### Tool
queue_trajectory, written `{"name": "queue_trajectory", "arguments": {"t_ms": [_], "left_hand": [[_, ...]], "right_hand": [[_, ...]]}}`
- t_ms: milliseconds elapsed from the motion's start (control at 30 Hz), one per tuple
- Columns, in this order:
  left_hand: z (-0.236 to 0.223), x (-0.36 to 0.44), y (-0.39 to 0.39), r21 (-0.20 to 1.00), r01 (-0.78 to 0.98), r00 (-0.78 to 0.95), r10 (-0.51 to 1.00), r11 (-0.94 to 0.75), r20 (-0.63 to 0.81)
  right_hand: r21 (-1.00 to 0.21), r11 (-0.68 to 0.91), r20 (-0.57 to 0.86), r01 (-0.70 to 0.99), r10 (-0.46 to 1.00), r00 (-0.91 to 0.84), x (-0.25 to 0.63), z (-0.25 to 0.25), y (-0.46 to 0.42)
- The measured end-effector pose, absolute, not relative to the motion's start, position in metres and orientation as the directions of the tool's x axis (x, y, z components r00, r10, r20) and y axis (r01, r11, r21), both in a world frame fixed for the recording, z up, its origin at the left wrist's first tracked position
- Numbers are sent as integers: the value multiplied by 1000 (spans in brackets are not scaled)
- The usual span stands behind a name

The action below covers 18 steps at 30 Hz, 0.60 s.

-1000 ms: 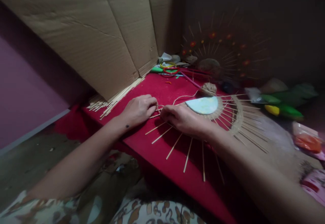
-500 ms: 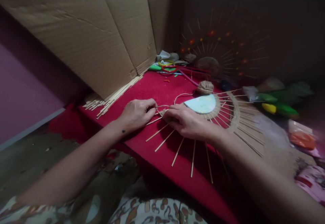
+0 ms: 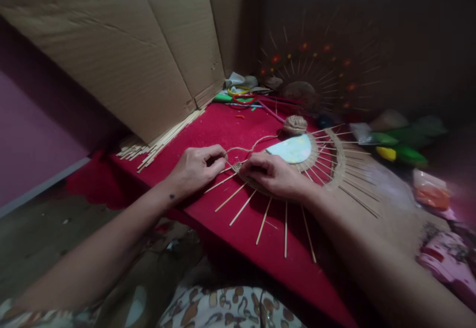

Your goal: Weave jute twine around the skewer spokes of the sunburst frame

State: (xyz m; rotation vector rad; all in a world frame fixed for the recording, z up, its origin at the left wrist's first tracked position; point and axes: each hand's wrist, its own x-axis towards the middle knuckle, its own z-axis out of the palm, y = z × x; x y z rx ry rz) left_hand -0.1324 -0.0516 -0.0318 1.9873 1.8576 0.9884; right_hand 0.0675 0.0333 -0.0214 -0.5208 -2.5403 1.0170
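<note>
A half-round piece of thin sticks fanning out from a pale blue half disc (image 3: 292, 149) lies on the red cloth, with a woven twine band (image 3: 336, 162) crossing the sticks. At the band's left end my left hand (image 3: 199, 166) is closed, pinching the jute twine (image 3: 240, 148) between thumb and forefinger. That twine runs in a loose curve back to a twine ball (image 3: 295, 125) behind the disc. My right hand (image 3: 277, 173) rests over the fan, its fingers curled on the woven band beside the left end. The exact grip of its fingertips is hidden.
A big cardboard sheet (image 3: 122, 45) leans at the left, with a bundle of loose sticks (image 3: 159, 142) along its foot. Scissors with red handles (image 3: 244, 99) lie at the back. A second stick fan with red flowers (image 3: 305, 70) stands behind. Packets and a pink object (image 3: 444, 258) are right.
The twine between my hands has gone from a short, fairly straight stretch to a loose, raised loop. My left hand has shifted slightly left; my right hand stays on the band.
</note>
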Motion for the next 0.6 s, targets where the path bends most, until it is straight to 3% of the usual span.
{"name": "queue_trajectory", "arguments": {"t_ms": [167, 333, 600], "left_hand": [[-32, -131, -53, 629, 768, -98, 947, -123, 304], [-32, -130, -55, 682, 727, -160, 947, -78, 279], [-19, -128, -58, 942, 335, -255, 960, -21, 112]], "right_hand": [[-849, 475, 107, 232, 584, -805, 70, -27, 36], [-931, 317, 58, 182, 619, -783, 73, -29, 37], [-907, 368, 77, 207, 625, -777, 73, -27, 35]]}}
